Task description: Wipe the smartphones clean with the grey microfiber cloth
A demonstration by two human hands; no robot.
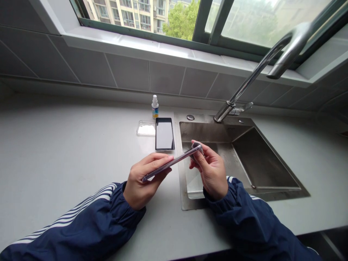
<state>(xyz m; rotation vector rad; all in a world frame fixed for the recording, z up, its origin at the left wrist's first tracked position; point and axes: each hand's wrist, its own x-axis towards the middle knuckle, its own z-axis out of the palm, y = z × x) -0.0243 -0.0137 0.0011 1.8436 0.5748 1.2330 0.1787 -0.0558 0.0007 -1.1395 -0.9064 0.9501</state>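
My left hand (148, 177) grips a slim smartphone (174, 162), which is held edge-on and tilted up to the right above the counter. Around the phone's far right end, my right hand (210, 166) pinches a small grey cloth (194, 156) against it. Just beyond the phone, a second dark-framed phone or small tablet (164, 133) lies flat, its screen reflecting light. A clear phone case (146, 128) rests at its left side. Behind them stands a small white spray bottle (154, 107) with a blue and yellow label.
A steel sink (187, 197) is set into the white counter (67, 145), partly under my right hand and forearm. Its chrome faucet (252, 76) arches up at the right. A tiled wall (165, 78) and a window (202, 21) rise behind the counter.
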